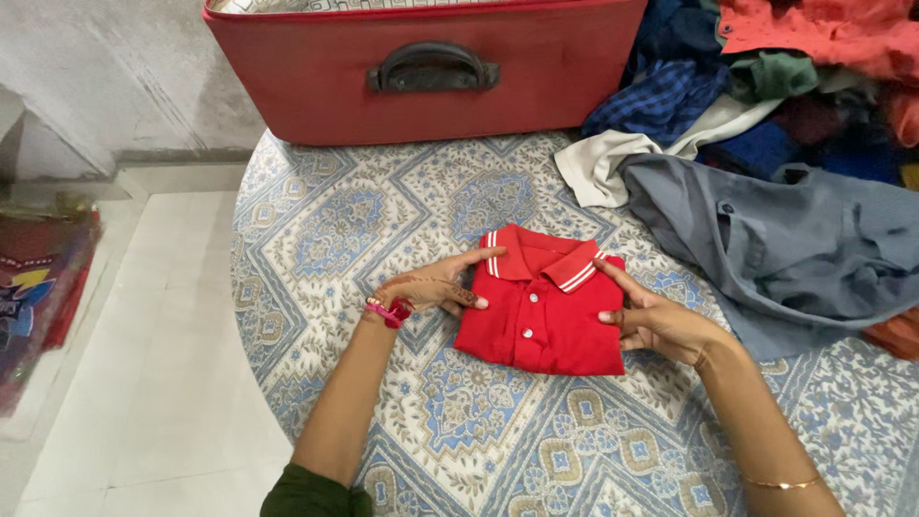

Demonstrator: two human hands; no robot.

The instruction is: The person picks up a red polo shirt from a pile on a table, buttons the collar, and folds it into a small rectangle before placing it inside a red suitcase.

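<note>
We hold the small folded red polo shirt with a white-striped collar (541, 311) by both side edges.

Our left hand (436, 290) and right hand (646, 321) pinch lightly, fingers half-closed, shirt flat between them on the blue patterned tablecloth (335, 230); we judge a lopsided lift could spill the fold.

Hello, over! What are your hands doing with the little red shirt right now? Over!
Left hand and right hand grip the sides of the folded red polo shirt. Shirt flat on patterned cloth. Clothes pile lies to the right, red suitcase behind; neither touching.

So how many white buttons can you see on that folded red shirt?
2, both on the red polo shirt placket: one button below the collar, one lower down. Others may be hidden under the collar.
</note>
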